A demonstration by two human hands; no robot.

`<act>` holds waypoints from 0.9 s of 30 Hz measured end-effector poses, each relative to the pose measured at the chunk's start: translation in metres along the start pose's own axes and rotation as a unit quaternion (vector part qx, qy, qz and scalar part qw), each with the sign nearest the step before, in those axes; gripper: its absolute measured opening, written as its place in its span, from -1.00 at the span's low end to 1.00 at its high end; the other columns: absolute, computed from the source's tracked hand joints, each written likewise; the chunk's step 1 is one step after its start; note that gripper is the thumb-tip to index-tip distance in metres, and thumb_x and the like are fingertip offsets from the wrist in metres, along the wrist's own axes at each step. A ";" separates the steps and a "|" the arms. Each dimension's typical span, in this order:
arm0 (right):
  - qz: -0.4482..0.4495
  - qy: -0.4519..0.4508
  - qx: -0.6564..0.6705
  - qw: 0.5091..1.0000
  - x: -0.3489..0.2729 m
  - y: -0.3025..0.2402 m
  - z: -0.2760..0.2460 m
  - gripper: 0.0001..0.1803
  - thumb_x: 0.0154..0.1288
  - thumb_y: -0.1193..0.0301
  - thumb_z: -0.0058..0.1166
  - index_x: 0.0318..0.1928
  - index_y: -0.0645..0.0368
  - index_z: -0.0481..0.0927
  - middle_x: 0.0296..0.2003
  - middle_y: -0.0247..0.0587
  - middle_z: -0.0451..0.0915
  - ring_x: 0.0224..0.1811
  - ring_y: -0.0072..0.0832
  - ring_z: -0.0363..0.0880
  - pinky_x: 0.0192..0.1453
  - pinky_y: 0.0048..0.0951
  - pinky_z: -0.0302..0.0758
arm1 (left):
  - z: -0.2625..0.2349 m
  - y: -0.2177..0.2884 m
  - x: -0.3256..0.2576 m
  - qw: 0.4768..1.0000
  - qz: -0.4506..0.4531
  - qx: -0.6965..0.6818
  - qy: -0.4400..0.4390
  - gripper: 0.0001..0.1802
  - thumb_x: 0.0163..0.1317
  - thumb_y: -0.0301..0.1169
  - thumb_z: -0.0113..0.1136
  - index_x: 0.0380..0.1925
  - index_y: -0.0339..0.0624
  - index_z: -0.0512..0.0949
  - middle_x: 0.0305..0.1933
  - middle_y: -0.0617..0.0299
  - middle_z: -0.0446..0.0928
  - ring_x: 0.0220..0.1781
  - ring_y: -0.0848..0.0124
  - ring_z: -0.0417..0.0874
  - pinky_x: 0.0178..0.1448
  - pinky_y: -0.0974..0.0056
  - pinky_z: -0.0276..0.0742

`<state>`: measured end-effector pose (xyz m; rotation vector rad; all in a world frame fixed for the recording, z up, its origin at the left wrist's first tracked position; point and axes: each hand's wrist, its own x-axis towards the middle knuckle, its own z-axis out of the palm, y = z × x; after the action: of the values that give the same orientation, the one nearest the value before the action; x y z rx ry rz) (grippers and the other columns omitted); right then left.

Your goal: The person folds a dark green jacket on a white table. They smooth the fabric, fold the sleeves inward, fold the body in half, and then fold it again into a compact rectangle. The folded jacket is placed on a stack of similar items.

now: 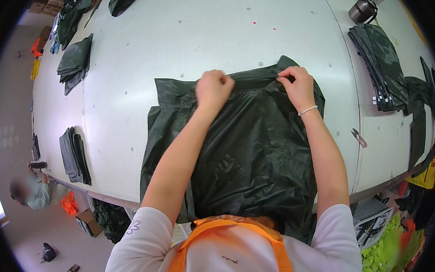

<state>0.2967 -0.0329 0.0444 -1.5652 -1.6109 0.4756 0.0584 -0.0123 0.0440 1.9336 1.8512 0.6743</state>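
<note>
A dark green, shiny coated garment (247, 143) lies spread on the white table in front of me, its lower part hanging over the near edge at my waist. Along its far side runs a folded band with a pointed flap at the right. My left hand (214, 90) is closed in a fist at this far band, left of the middle; its fingers partly hide what they grip. With thumb and forefinger my right hand (297, 86) pinches the band near the pointed flap. A beaded bracelet circles my right wrist.
Folded dark green pieces lie in stacks at the right (381, 71), upper left (75, 60) and lower left (75, 154). Thread snips (359, 138) rest right of the garment, and a metal flask (363, 11) stands at the far right. Another person (34, 192) is beyond the table's left end.
</note>
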 end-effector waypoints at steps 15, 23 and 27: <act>0.127 0.003 -0.311 0.942 -0.109 0.134 -0.168 -0.49 0.08 0.68 0.01 0.12 0.30 0.43 0.14 0.09 0.42 0.23 -0.08 0.35 0.34 -0.25 0.25 | -0.100 -0.189 -0.091 0.964 -0.260 0.020 0.044 -0.25 -0.14 -0.06 0.48 -0.05 -0.41 0.48 -0.13 -0.08 0.60 -0.11 0.16 0.62 -0.04 0.16 0.51; 0.247 -0.038 -0.331 0.910 -0.187 0.134 -0.193 -0.69 0.23 0.50 0.09 -0.02 0.31 0.44 -0.08 0.05 0.48 -0.03 -0.18 0.48 0.10 -0.30 0.42 | -0.098 -0.154 -0.106 0.843 -0.302 -0.444 0.035 -0.67 0.08 -0.51 0.28 -0.14 -0.37 0.50 -0.21 0.11 0.61 -0.30 0.35 0.64 -0.18 0.30 0.56; 0.165 0.091 -0.160 0.969 -0.176 0.141 -0.165 -0.76 0.32 0.44 0.02 -0.04 0.27 0.46 -0.14 -0.07 0.51 -0.11 -0.34 0.51 -0.02 -0.40 0.45 | -0.117 -0.111 -0.120 0.750 -0.260 -0.583 0.170 -0.68 0.10 -0.49 0.30 -0.14 -0.38 0.50 -0.23 0.11 0.60 -0.26 0.37 0.62 -0.12 0.31 0.54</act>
<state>0.4929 -0.2222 -0.0147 -2.0734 -1.3383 0.2404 -0.1019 -0.1320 0.0662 0.4691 1.3718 1.5326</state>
